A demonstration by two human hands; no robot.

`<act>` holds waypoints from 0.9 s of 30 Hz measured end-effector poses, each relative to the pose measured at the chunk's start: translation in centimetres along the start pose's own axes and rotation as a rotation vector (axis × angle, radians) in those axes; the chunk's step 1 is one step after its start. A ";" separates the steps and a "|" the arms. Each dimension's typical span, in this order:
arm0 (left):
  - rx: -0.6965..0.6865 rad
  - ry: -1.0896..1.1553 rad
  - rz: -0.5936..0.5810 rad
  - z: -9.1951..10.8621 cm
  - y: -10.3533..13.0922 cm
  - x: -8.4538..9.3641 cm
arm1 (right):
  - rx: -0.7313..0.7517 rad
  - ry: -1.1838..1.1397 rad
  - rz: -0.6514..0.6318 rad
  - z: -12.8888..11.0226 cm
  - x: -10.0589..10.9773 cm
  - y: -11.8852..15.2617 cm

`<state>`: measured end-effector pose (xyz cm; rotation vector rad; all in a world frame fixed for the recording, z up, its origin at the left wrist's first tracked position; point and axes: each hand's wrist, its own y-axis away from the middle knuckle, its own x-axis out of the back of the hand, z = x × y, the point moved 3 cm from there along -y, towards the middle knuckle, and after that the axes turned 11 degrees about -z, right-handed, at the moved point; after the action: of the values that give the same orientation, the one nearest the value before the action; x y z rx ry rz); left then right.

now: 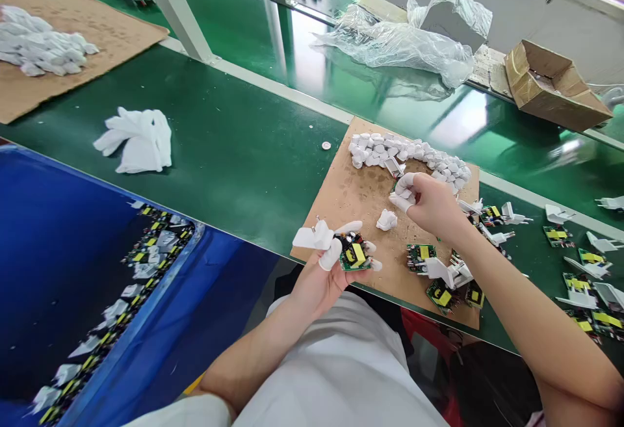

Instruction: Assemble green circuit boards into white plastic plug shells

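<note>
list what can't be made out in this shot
- Head view: what the right hand pinches; its own fingers cover it.
- Head view: underside of the circuit board in the left hand, hidden by the palm.
- Head view: blue bin, cut off by the left edge.

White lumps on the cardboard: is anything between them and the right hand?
Nothing visible is. The right hand already reaches the row of white lumps on the cardboard, fingertips at its near edge.
</note>
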<state>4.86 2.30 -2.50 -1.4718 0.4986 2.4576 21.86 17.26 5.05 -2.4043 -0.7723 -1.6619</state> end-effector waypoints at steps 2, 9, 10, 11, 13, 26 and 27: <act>-0.004 -0.027 0.025 -0.1 -0.1 -0.1 | 0.014 -0.105 0.074 0.2 0.3 0.7; -0.001 -0.103 0.045 -0.6 -0.1 -0.1 | 0.077 -0.020 0.124 0.8 -0.2 0.7; 0.014 -0.109 0.033 -0.7 0.0 -0.1 | 0.054 -0.021 0.106 1.0 -0.5 0.3; 0.031 -0.113 0.023 -0.8 0.0 -0.1 | 0.031 -0.026 0.086 1.2 -0.8 0.0; 0.053 -0.115 0.007 -1.0 0.1 -0.2 | -0.011 -0.041 0.048 1.6 -1.3 -0.7; 0.022 -0.147 -0.013 -1.0 0.2 0.6 | -0.128 -0.398 -0.174 2.8 -0.1 0.4; 0.013 -0.161 -0.006 -0.9 0.2 0.5 | -0.087 -0.499 -0.159 2.3 0.3 1.4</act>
<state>5.34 1.80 -3.28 -1.2556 0.4764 2.5359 24.54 17.06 4.64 -2.9336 -0.9937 -1.1592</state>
